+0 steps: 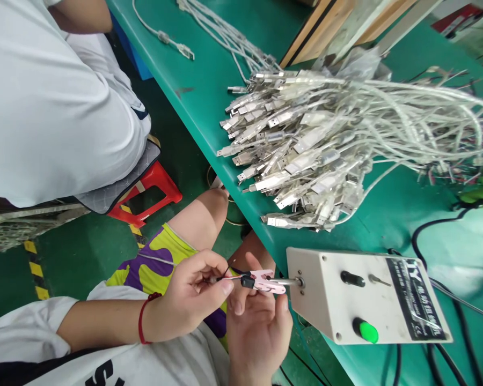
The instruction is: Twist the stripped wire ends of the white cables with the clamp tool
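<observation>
My left hand (pixel 193 295), with a red string on its wrist, pinches the end of a thin grey cable (pixel 156 259) between thumb and fingers. Dark and reddish wires run from the fingertips to the black-tipped jaws of a pink clip (pixel 263 281). The clip sits on a metal shaft (pixel 287 281) that comes out of a beige box (pixel 312 295). Below and behind the clip, my right hand (pixel 257 327) is palm up with its fingers apart. Part of its fingers is hidden by the clip.
A large pile of clear USB cables (pixel 306 145) lies on the green table (pixel 249 203). On the box are a green button (pixel 368 332) and switches. Black cords run at the right. A person in white (pixel 64 107) sits on a red stool (pixel 159 187) at the upper left.
</observation>
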Tool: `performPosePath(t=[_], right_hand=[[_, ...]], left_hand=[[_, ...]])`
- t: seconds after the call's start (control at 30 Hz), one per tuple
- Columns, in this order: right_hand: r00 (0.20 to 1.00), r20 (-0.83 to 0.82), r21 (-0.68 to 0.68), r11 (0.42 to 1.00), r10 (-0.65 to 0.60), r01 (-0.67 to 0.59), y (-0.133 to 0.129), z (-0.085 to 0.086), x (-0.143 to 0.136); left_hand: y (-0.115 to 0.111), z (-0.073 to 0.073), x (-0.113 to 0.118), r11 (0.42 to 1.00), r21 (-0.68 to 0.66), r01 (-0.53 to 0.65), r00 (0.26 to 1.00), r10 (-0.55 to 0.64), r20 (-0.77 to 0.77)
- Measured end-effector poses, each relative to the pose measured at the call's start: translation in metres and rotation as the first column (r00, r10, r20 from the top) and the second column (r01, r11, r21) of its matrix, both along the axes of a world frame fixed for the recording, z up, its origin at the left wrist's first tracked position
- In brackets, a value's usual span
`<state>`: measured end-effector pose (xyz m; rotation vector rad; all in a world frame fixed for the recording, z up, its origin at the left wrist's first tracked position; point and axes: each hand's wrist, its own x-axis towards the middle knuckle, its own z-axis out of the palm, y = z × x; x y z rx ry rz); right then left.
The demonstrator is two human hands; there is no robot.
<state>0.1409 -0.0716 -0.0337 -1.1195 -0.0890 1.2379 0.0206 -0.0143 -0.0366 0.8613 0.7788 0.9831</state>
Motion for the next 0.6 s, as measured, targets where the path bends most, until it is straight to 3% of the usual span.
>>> performPosePath(t=[0.2,0.37,0.6], right_hand=[[0.998,0.058,0.077,0.997,0.014,-0.018,-0.007,-0.009,-0.006],[0.983,0.182,0.095,0.995,-0.004,-0.014,-0.017,-0.004,-0.017],[0.948,0.316,0.090,0.993,0.046,-0.078,-0.021,0.014,-0.033]], left_hand=[[-0.002,-0.007,-0.003,0.999,0.039,-0.016,1.000,0.015,0.025],[-0.012,-0.011,-0.010,0.996,0.069,-0.053,0.998,0.052,0.020],[-0.019,0.005,-0.018,0.971,0.235,-0.042,0.999,0.043,0.001]])
